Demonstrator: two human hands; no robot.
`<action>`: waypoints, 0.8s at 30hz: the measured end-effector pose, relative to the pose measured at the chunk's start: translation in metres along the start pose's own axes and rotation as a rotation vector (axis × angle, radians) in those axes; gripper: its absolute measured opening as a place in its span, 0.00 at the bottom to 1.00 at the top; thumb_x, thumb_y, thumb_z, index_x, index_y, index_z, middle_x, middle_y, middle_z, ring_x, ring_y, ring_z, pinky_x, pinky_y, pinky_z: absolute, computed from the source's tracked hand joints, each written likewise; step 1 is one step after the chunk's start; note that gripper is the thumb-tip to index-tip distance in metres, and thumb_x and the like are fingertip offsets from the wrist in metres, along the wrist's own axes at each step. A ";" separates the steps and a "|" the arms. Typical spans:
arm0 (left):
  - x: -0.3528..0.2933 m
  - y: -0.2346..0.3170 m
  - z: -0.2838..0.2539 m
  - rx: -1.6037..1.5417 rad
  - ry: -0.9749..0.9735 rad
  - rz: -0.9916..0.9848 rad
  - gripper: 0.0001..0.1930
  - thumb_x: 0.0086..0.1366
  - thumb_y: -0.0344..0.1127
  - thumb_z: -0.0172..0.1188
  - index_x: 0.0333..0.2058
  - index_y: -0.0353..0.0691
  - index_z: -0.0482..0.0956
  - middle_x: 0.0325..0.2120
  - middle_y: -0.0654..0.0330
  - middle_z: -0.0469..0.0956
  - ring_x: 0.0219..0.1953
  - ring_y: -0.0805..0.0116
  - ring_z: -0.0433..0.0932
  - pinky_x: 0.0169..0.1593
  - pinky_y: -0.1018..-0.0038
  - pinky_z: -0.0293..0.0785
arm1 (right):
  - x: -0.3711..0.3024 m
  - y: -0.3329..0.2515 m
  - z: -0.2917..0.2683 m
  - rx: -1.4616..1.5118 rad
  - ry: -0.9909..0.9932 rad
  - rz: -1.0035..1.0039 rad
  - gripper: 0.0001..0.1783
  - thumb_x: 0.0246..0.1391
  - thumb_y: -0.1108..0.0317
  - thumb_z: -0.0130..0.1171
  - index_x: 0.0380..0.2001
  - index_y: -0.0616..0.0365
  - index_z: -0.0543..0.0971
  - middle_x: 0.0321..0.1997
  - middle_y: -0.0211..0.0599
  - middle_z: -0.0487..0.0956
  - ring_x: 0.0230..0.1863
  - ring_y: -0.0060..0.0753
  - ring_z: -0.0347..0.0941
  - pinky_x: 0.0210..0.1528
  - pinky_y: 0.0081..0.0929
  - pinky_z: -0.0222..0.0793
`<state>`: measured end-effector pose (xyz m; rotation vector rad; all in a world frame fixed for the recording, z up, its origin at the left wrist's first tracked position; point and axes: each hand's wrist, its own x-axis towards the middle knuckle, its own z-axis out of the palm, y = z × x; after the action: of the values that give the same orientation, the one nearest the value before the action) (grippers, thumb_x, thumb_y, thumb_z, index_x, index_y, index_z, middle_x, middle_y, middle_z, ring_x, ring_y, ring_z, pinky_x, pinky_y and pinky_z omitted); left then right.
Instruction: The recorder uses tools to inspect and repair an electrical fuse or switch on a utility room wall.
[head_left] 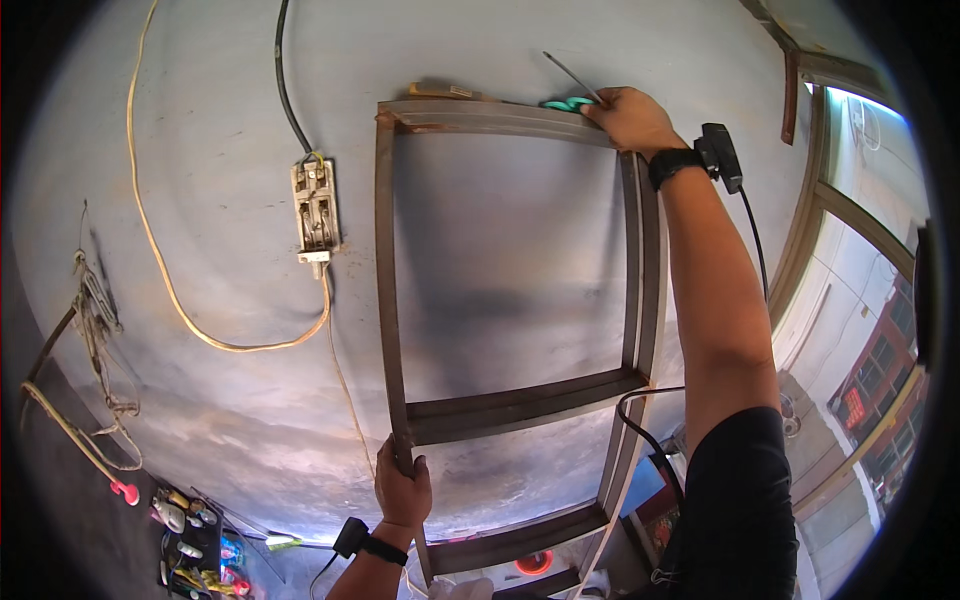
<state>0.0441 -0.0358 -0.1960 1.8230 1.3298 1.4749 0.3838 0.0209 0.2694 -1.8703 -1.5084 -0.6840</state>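
Observation:
A tall brown metal rack frame (512, 392) stands against the wall before me. My left hand (402, 488) is closed round its left upright, just below the middle crossbar. Up at the frame's top right corner, my right hand (634, 117) has its fingers curled over the top bar. From those fingers a thin metal screwdriver shaft (572, 75) points up and left; its handle is hidden by the hand. Teal scissor-like loops (566, 104) lie on the top bar beside my right fingertips. A brownish flat object (440, 91) rests farther left on the same bar.
An uncovered fuse box (316, 208) with a black cable (286, 80) and a looping cream cable (165, 270) is on the wall at left. Cords (98, 320) hang farther left. Bottles and clutter (200, 545) sit lower left. A window (850, 260) is at right.

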 end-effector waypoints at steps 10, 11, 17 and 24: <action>0.001 -0.002 0.000 -0.007 0.020 0.026 0.29 0.58 0.29 0.62 0.58 0.32 0.66 0.47 0.45 0.75 0.51 0.45 0.75 0.55 0.58 0.70 | 0.004 0.000 0.005 0.209 -0.140 -0.051 0.21 0.62 0.51 0.54 0.46 0.58 0.80 0.25 0.36 0.77 0.18 0.29 0.68 0.31 0.32 0.68; 0.000 -0.002 0.000 0.013 0.032 0.034 0.29 0.58 0.29 0.62 0.58 0.32 0.66 0.47 0.45 0.75 0.51 0.44 0.75 0.55 0.58 0.71 | 0.003 0.000 0.006 0.212 -0.139 -0.053 0.21 0.62 0.51 0.54 0.46 0.58 0.80 0.25 0.36 0.77 0.18 0.29 0.68 0.31 0.32 0.68; 0.000 0.000 0.003 0.024 0.031 0.035 0.29 0.58 0.28 0.62 0.58 0.32 0.67 0.47 0.44 0.75 0.50 0.44 0.75 0.54 0.58 0.71 | 0.007 0.008 -0.001 0.501 0.270 -0.029 0.20 0.63 0.53 0.55 0.42 0.59 0.80 0.24 0.34 0.77 0.22 0.26 0.73 0.30 0.26 0.69; -0.001 -0.007 0.003 0.039 0.067 0.044 0.27 0.58 0.28 0.62 0.57 0.33 0.68 0.47 0.44 0.76 0.49 0.43 0.76 0.53 0.57 0.72 | -0.024 0.031 -0.043 1.167 0.515 -0.151 0.14 0.67 0.61 0.51 0.47 0.61 0.74 0.46 0.39 0.82 0.40 0.32 0.83 0.36 0.20 0.71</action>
<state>0.0443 -0.0332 -0.2033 1.8532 1.3669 1.5553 0.4092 -0.0313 0.2753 -0.6402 -1.2503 -0.1942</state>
